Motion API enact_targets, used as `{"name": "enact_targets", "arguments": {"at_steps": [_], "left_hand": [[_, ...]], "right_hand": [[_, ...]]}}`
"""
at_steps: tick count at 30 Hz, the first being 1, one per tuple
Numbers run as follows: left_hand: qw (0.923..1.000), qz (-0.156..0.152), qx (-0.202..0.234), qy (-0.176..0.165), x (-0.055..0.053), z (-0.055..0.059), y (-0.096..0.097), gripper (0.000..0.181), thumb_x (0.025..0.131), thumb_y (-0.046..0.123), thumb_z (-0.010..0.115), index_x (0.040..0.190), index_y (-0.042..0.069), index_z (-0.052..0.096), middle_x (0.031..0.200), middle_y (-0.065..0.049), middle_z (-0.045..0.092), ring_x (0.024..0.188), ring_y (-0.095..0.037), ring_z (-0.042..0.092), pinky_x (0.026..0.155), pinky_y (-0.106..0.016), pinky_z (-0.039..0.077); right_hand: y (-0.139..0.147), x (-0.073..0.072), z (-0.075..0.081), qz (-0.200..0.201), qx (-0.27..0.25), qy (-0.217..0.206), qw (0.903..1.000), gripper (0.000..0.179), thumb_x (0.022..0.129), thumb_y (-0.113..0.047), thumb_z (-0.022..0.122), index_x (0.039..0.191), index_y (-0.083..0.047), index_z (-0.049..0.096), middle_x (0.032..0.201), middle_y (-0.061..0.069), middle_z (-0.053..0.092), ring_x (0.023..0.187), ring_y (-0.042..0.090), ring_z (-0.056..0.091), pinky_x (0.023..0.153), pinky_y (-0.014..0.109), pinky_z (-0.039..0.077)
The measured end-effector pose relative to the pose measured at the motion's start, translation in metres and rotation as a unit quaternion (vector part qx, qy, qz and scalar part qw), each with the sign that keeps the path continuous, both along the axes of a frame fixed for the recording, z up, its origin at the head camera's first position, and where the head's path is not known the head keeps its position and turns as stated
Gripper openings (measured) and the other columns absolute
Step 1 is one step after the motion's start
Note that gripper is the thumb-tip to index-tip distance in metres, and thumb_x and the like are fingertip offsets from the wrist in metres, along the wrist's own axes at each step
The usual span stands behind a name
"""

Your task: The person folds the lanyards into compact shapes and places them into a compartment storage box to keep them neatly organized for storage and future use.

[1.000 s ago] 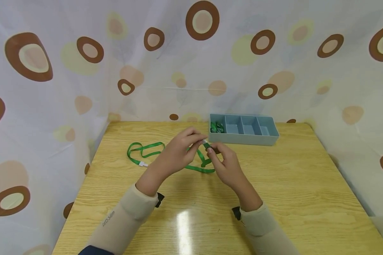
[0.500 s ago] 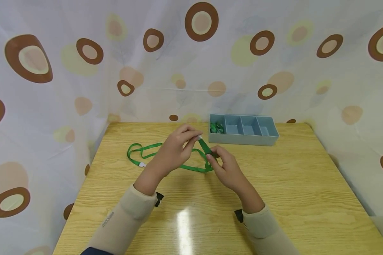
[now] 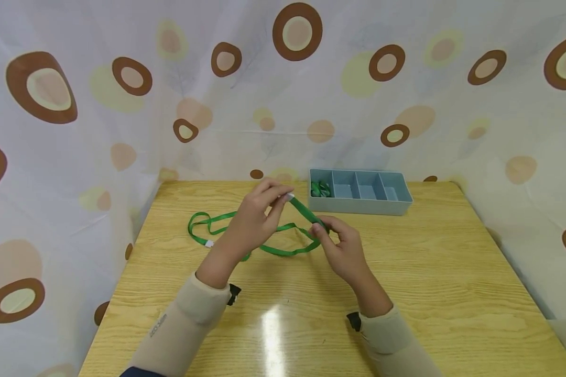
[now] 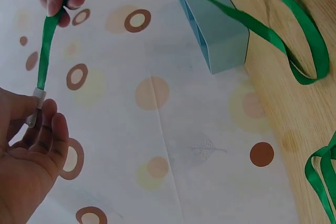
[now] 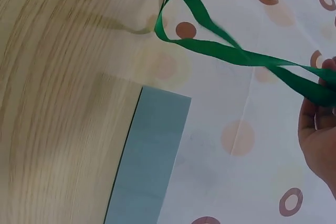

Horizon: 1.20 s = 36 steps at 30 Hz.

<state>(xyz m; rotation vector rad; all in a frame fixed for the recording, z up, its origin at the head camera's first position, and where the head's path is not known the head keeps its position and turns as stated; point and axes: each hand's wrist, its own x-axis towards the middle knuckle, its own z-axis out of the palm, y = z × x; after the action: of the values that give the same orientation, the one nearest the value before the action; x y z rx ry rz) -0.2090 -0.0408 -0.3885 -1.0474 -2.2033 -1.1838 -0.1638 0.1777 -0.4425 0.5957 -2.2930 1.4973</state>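
left hand (image 3: 251, 222) pinching white clip (image 3: 290, 197), right hand (image 3: 345, 252) gripping green lanyard (image 3: 304, 210), one end straight between them, over counter (image 3: 453, 293)

The head view looks forward-down from the near side. Closer, both wrist views share the far box (image 4: 227, 38).

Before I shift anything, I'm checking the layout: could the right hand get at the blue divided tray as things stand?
Probably yes: the blue tray lies just beyond the right hand, and the head view shows nothing between them, though that hand holds the green strap.
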Motion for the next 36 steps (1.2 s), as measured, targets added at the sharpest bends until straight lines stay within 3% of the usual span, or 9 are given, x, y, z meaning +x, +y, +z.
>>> {"name": "enact_targets", "arguments": {"at_steps": [4,8,10,12,17,20,24,36], "left_hand": [[0.9999,0.002,0.01,-0.004,-0.001,0.001,-0.001,0.024,0.102,0.011,0.053,0.123,0.011,0.065,0.106,0.0,0.056,0.08,-0.008,0.046,0.071,-0.023,0.045],[0.9996,-0.009,0.024,0.009,-0.001,0.001,0.001,0.026,0.102,0.009,0.051,0.121,0.01,0.068,0.104,-0.002,0.055,0.081,-0.008,0.048,0.071,-0.023,0.045],[0.9992,-0.017,0.031,0.016,0.0,0.002,0.002,0.026,0.1,0.009,0.052,0.119,0.01,0.07,0.103,-0.002,0.055,0.081,-0.008,0.049,0.07,-0.022,0.045],[0.9985,-0.03,0.041,0.02,0.001,0.002,0.002,0.025,0.098,0.008,0.054,0.115,0.008,0.072,0.104,-0.002,0.055,0.084,-0.007,0.054,0.073,-0.021,0.048],[0.997,-0.055,0.054,0.009,0.002,0.003,0.003,0.021,0.092,0.007,0.065,0.112,0.008,0.071,0.108,-0.003,0.061,0.089,-0.008,0.062,0.082,-0.024,0.055],[0.9974,-0.053,0.049,-0.005,0.003,0.003,0.003,0.02,0.091,0.008,0.069,0.111,0.012,0.07,0.106,0.0,0.067,0.089,-0.007,0.062,0.079,-0.026,0.055],[0.9981,-0.043,0.043,-0.007,0.003,0.002,0.003,0.017,0.093,0.011,0.067,0.109,0.016,0.07,0.103,0.002,0.07,0.088,-0.004,0.062,0.078,-0.025,0.054],[0.9967,-0.031,0.073,0.019,0.0,0.003,0.001,0.016,0.095,0.001,0.06,0.107,0.011,0.066,0.096,-0.004,0.062,0.088,-0.01,0.055,0.081,-0.025,0.05]], "right_hand": [[-0.004,0.006,0.016,-0.003,-0.035,0.034,0.9988,0.018,0.095,0.004,0.059,0.112,0.005,0.065,0.09,0.017,0.068,0.081,0.026,0.066,0.076,0.022,0.055],[-0.003,0.004,0.018,0.009,-0.076,0.048,0.9959,0.042,0.091,0.011,0.06,0.131,0.005,0.051,0.099,0.024,0.063,0.069,0.03,0.065,0.066,0.025,0.058],[-0.003,0.004,0.017,0.013,-0.095,0.052,0.9941,0.046,0.089,0.014,0.06,0.133,0.006,0.048,0.106,0.027,0.061,0.063,0.031,0.065,0.06,0.025,0.058],[-0.003,0.004,0.015,0.014,-0.107,0.058,0.9925,0.042,0.088,0.015,0.061,0.128,0.008,0.049,0.109,0.027,0.058,0.06,0.027,0.066,0.055,0.024,0.057],[-0.004,0.004,0.011,0.008,-0.108,0.114,0.9876,0.014,0.082,0.018,0.067,0.09,0.01,0.059,0.096,0.024,0.061,0.055,0.016,0.065,0.05,0.025,0.056],[-0.005,0.003,0.012,0.006,-0.095,0.143,0.985,0.017,0.076,0.019,0.071,0.081,0.006,0.06,0.088,0.021,0.062,0.057,0.018,0.063,0.051,0.024,0.055],[-0.006,0.004,0.012,-0.008,-0.057,0.162,0.9852,0.021,0.071,0.017,0.076,0.084,0.005,0.065,0.084,0.019,0.064,0.068,0.023,0.062,0.056,0.025,0.055],[-0.004,0.004,0.008,-0.022,-0.031,0.166,0.9854,0.017,0.076,0.015,0.074,0.088,0.003,0.07,0.084,0.014,0.069,0.076,0.022,0.064,0.074,0.021,0.053]]}}
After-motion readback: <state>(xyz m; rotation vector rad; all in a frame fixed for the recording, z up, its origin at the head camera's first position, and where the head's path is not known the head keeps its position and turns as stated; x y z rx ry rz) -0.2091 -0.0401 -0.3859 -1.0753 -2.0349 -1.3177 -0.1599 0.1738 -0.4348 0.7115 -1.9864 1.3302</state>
